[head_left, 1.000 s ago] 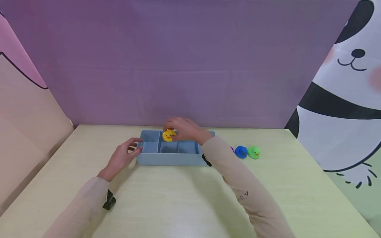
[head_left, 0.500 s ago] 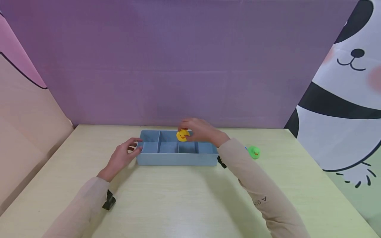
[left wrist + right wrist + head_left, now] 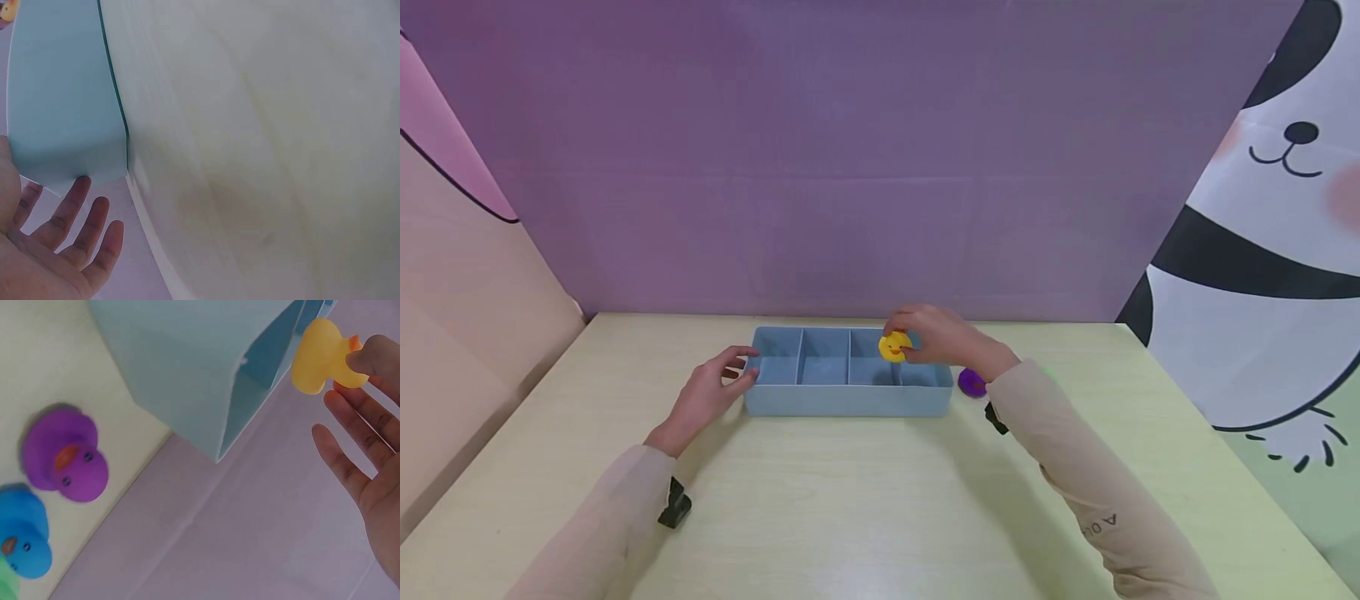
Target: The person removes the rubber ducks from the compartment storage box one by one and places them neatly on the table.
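Observation:
Thumb and fingertips of my right hand [image 3: 951, 340] pinch a yellow rubber duck [image 3: 892, 347], held over the light blue box [image 3: 848, 402] near the divider between its two rightmost compartments. In the right wrist view the yellow duck [image 3: 319, 357] hangs just above the box's rim, its orange beak beside the thumb. My left hand [image 3: 706, 392] is at the box's left end, thumb and fingers spread and loosely bent. One fingertip appears to touch the end wall in the left wrist view. The two left compartments hold nothing visible.
Right of the box a purple duck [image 3: 65, 453], a blue duck [image 3: 24, 531] and a green duck [image 3: 7, 586] sit in a row on the pale wooden table [image 3: 835, 500]. My right sleeve mostly covers them in the head view. A purple backdrop [image 3: 865, 167] stands behind the table.
My right hand has moved rightward along the box with the yellow duck, from above the second compartment to near the last divider. My left hand has stayed put.

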`<action>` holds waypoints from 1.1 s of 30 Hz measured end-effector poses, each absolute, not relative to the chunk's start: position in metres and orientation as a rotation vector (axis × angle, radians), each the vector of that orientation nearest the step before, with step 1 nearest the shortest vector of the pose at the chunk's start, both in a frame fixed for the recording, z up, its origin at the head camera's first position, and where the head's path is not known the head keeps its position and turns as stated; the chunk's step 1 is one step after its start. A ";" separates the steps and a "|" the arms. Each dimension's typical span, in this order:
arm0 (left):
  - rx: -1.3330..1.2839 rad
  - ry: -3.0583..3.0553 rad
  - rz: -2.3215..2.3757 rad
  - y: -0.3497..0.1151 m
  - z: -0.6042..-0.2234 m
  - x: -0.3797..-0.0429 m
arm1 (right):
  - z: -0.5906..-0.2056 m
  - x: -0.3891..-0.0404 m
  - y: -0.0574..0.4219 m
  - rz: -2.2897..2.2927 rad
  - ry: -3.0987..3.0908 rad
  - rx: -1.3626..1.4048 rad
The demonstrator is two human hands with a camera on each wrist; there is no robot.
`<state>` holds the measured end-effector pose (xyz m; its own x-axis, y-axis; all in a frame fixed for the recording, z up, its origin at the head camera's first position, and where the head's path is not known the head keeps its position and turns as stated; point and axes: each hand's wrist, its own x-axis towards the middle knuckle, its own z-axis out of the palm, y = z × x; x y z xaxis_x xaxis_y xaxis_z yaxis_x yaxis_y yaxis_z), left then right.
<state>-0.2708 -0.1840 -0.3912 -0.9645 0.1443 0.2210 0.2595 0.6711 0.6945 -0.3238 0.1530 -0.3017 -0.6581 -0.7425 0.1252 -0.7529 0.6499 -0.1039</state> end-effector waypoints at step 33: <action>-0.317 -2.743 -1.172 -0.184 -0.394 -0.273 | -0.300 -0.300 0.248 0.288 -2.823 1.029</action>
